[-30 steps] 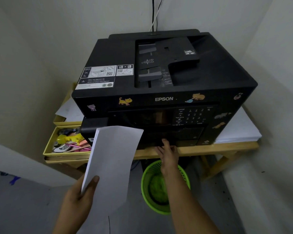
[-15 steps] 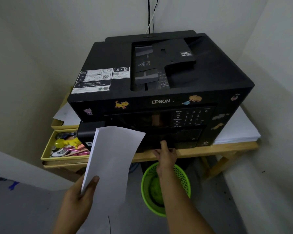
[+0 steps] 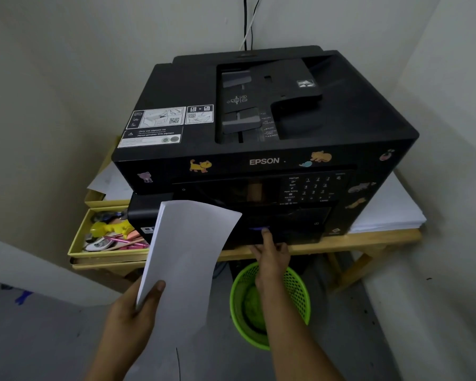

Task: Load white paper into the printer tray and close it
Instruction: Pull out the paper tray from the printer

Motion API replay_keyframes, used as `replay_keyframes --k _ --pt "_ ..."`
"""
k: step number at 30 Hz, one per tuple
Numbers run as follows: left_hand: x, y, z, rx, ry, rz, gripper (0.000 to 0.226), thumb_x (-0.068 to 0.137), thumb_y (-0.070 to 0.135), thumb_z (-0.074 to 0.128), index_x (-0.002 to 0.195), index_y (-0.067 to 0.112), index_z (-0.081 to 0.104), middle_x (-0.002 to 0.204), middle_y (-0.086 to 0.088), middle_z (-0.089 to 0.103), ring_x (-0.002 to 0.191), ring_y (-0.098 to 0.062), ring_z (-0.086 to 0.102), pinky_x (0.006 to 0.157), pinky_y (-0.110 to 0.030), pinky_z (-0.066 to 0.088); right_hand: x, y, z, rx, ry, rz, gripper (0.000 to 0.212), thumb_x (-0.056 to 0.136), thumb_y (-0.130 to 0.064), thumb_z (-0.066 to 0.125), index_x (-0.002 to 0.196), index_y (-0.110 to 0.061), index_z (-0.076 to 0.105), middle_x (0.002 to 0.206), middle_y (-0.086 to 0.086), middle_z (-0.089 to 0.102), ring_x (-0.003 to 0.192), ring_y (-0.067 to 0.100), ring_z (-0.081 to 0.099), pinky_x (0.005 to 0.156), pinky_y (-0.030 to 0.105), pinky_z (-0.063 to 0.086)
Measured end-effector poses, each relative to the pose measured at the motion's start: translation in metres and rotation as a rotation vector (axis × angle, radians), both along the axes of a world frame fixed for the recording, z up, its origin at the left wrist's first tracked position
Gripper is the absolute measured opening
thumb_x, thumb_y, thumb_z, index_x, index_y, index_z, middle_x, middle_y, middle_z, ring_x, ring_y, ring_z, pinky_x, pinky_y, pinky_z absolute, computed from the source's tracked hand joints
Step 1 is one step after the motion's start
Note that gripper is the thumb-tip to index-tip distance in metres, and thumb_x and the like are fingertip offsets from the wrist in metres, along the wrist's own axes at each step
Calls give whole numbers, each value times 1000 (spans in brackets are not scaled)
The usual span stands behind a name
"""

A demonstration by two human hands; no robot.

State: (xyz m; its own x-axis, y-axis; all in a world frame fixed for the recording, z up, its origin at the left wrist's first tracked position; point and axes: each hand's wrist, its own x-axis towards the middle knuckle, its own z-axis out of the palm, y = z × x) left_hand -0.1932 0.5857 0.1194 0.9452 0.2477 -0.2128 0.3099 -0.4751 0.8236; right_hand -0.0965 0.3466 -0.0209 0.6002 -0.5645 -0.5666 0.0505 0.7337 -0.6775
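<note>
A black Epson printer (image 3: 259, 127) stands on a wooden table (image 3: 368, 240). My left hand (image 3: 132, 312) grips a stack of white paper (image 3: 187, 257) by its lower left corner, thumb on top, and the stack rises in front of the printer's lower left. My right hand (image 3: 272, 257) reaches to the lower front of the printer, where the tray front (image 3: 289, 229) is. Its index finger points up onto that dark panel and the other fingers look curled below the edge. The tray sits flush in the printer.
A green mesh bin (image 3: 294, 301) stands on the floor under my right hand. A yellow box (image 3: 77, 243) with pens and small items sits left of the printer. Another stack of white paper (image 3: 390, 213) lies on the table at the right. Walls close in on both sides.
My right hand has shifted slightly at the tray front, index finger now higher on the panel. The view has tilted a little. The paper stays in my left hand.
</note>
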Motion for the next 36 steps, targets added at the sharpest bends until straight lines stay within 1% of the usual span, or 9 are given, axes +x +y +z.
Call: replay_keyframes --k 4,9,17,23,25,27,30,33,36 --pt "-1 -2 -1 -11 10 -9 41 98 34 60 134 14 64 107 -11 71 89 -19 67 65 -30 50 -11 0 -6 -1 1 13 87 96 -21 81 164 -5 29 111 26 68 100 34 75 67 26 66" --pt "-2 -1 -1 -14 11 -21 42 98 35 60 134 15 64 106 -10 71 89 -22 68 68 -33 53 -27 -4 -13 -66 -28 81 37 95 -18 81 127 -11 62 103 30 70 89 32 75 74 35 67" --pt "-8 -1 4 -11 15 -34 38 98 33 61 132 16 65 100 -4 72 85 -16 67 61 -28 50 -70 -7 -8 -118 -3 160 41 95 -23 82 116 8 67 104 37 73 98 40 80 80 34 67" --pt "-16 -8 5 -42 47 -31 37 98 35 60 131 18 63 98 1 69 86 -21 67 63 -32 52 -85 -13 2 -176 87 240 40 91 -28 85 110 4 72 92 19 82 89 29 82 81 41 68" --pt "-17 -10 5 -48 60 -27 36 98 35 60 129 18 63 98 0 69 86 -22 67 62 -31 51 -94 -18 1 -384 210 295 37 88 -43 86 92 -7 77 80 8 82 79 25 82 79 47 67" --pt "-19 -13 5 -46 56 -36 32 98 35 60 126 19 64 97 3 69 84 -21 68 60 -30 51 -105 -27 7 -703 299 309 42 83 -59 83 77 -19 73 68 0 76 67 17 75 68 38 61" --pt "-24 -17 5 -33 39 -67 25 99 34 60 119 21 66 93 6 71 80 -17 69 57 -28 52 -115 -49 20 -1171 256 240 38 88 -55 78 80 -23 61 71 -8 64 67 12 62 60 27 49" --pt "-24 -21 5 12 33 -152 22 98 27 63 119 20 67 89 5 73 72 -15 71 50 -17 52 -103 -80 27 -1537 162 270 26 90 -36 85 101 -19 69 99 -5 67 98 12 56 80 23 46" --pt "-15 -17 -5 124 76 -334 32 98 31 64 129 24 66 90 2 76 74 -14 74 58 -27 60 -86 -113 26 -1726 75 446 27 94 -32 81 116 -18 73 118 -3 68 116 19 58 98 34 50"
